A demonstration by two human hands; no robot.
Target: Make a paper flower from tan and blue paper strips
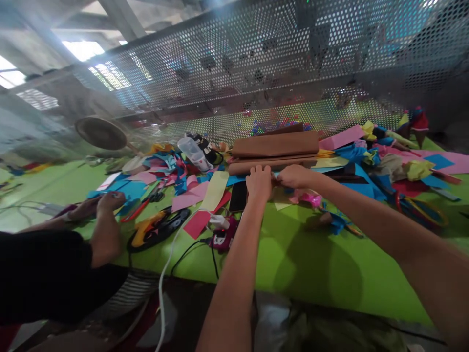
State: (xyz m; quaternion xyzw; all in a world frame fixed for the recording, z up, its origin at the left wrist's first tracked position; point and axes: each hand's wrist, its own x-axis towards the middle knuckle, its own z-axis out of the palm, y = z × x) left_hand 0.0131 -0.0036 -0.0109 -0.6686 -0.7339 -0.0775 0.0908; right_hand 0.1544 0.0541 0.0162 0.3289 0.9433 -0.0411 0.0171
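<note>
Left hand and right hand both rest on brown paper roll, fingers curled over it, probably gripping; green table below.

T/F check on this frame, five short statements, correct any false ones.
1. Both hands, left hand and right hand, rest on the brown paper roll. True.
2. The table is red. False: it is green.
3. A co-worker's arm reaches in at the left. True.
4. The black phone lies on the roll. False: it lies on the table, beside the left hand.
5. The perforated screen is solid wood. False: it is perforated metal.
</note>
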